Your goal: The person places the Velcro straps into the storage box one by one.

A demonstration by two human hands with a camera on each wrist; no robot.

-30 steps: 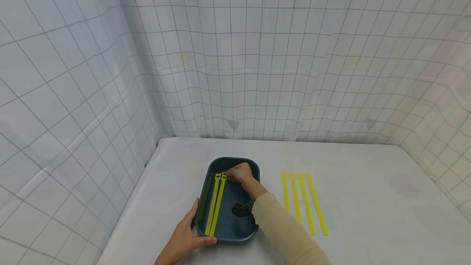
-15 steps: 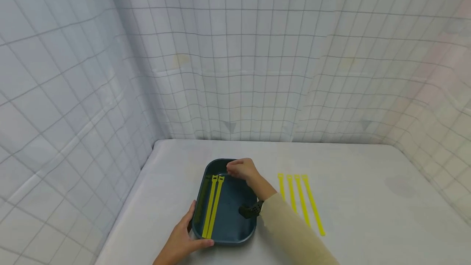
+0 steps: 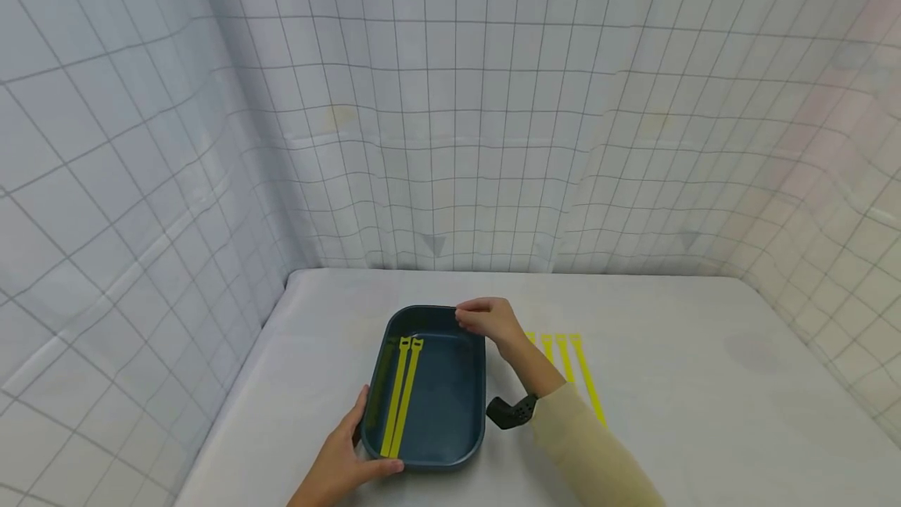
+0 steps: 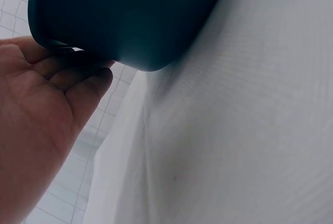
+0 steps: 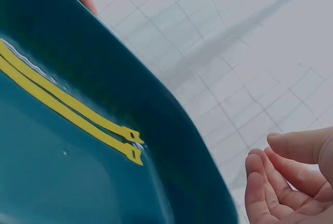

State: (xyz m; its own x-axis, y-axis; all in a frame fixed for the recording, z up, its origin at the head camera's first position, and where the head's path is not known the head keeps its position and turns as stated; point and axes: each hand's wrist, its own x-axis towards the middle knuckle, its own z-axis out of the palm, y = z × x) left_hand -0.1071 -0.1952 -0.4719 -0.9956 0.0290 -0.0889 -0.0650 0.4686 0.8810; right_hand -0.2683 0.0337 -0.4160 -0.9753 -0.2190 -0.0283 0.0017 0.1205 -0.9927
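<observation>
- Tray on the table, its near-left corner gripped by the left hand; a tug there, I judge, could skew it.
- Two yellow straps, side by side within; tilting might slide them together.
- Right hand, which I read as released and empty, by the far-right corner; its sleeve could drag the outer straps.
</observation>
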